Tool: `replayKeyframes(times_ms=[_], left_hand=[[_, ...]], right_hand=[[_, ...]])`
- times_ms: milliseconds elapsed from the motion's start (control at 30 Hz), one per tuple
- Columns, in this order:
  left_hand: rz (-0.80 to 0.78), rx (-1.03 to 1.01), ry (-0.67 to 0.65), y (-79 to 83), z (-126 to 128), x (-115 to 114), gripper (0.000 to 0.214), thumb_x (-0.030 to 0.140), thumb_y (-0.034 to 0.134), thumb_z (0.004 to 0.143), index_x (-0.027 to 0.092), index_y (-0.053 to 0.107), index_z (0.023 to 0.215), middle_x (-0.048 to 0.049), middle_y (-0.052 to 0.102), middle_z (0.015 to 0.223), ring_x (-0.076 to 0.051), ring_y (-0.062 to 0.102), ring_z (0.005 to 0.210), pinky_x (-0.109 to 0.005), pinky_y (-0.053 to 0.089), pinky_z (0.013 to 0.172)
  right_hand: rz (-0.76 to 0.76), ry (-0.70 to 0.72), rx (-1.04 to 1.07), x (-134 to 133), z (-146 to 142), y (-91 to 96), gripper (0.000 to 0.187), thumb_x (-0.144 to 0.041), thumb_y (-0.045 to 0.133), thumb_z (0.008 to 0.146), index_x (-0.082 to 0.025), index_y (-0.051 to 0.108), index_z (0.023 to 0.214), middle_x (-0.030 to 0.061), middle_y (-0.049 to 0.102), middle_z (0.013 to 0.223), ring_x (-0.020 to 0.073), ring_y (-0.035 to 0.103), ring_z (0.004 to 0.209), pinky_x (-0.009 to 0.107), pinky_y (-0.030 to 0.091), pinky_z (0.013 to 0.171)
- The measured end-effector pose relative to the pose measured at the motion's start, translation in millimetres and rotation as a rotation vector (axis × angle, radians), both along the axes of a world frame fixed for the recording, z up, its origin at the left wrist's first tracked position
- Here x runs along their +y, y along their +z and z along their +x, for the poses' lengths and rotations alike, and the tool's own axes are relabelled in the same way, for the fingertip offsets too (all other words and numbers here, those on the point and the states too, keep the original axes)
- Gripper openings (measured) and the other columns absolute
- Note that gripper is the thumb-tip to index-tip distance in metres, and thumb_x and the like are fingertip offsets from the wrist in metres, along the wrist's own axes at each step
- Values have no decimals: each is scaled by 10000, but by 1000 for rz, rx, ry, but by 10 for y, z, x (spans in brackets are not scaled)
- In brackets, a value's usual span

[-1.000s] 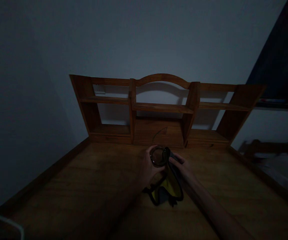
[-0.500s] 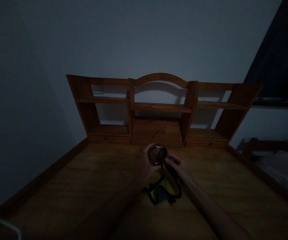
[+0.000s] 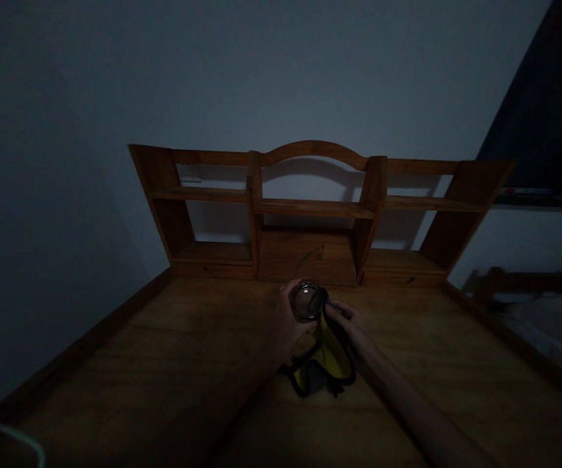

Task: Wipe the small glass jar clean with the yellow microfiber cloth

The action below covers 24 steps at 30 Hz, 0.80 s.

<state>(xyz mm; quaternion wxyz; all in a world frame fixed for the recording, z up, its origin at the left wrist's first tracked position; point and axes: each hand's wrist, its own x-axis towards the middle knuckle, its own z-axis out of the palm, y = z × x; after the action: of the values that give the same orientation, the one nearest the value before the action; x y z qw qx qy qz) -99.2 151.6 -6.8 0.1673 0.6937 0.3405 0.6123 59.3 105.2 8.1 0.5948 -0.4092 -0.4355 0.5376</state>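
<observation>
In the head view, my left hand (image 3: 285, 327) is wrapped round a clear round glass vessel (image 3: 304, 300), its circular rim turned toward me. I cannot make out whether it is a jar or a cup. My right hand (image 3: 352, 327) pinches the upper end of a yellow and grey cloth (image 3: 330, 351) with black edging. The cloth's top corner lies against the right side of the glass, and the rest hangs in folds below both hands, over the desk. Dim light hides the fingertips behind the cloth.
A wooden desk (image 3: 164, 344) spreads beneath my hands. At its back stands a wooden shelf unit (image 3: 310, 208) with several compartments, against a pale wall (image 3: 213, 78). A light-coloured cord (image 3: 17, 434) curves at the lower left. White fabric (image 3: 554, 328) lies beyond the right edge.
The cloth's top corner has shifted slightly at the right of the glass, and more of the round rim shows. Both hands keep nearly the same place and hold.
</observation>
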Motion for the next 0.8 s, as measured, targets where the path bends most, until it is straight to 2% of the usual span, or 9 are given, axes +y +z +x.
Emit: replayKeyframes(times_ms=[167, 333, 467, 633, 800], left_hand=[[-10, -14, -11, 13, 3, -22, 883, 245, 837, 574, 239, 367, 1321, -87, 482, 1311, -229, 503, 1211, -386, 421, 1024], [-43, 1, 6, 35, 0, -38, 852, 256, 832, 577, 227, 388, 1304, -88, 506, 1287, -232, 517, 1189, -393, 429, 1010], [-79, 18, 16, 63, -10, -54, 827, 252, 821, 594, 220, 395, 1302, -82, 525, 1270, -225, 533, 1169, -383, 439, 993], [-95, 35, -9, 61, -12, -49, 833, 240, 820, 600, 231, 382, 1309, -69, 534, 1270, -211, 538, 1165, -368, 442, 990], [-18, 103, -4, 12, -22, 1, 869, 257, 835, 589, 235, 374, 1325, -86, 500, 1315, -239, 496, 1223, -401, 423, 1022]], right_hand=[[-25, -8, 42, 28, 13, -40, 336, -384, 784, 726, -188, 718, 992, 64, 714, 917, 215, 665, 808, 300, 504, 736], [-65, 97, 155, 25, 18, -56, 327, -371, 760, 754, -188, 721, 1023, 80, 719, 969, 221, 677, 804, 327, 515, 771], [-92, 99, 203, 36, 12, -55, 323, -369, 783, 722, -193, 726, 987, 72, 723, 955, 220, 681, 814, 314, 522, 766], [-92, 120, 196, 31, -1, -29, 338, -366, 780, 726, -202, 700, 1011, 60, 718, 970, 209, 677, 799, 309, 519, 743], [-72, 106, 153, 27, -2, -31, 334, -363, 777, 733, -204, 701, 1017, 56, 714, 970, 194, 668, 810, 295, 500, 760]])
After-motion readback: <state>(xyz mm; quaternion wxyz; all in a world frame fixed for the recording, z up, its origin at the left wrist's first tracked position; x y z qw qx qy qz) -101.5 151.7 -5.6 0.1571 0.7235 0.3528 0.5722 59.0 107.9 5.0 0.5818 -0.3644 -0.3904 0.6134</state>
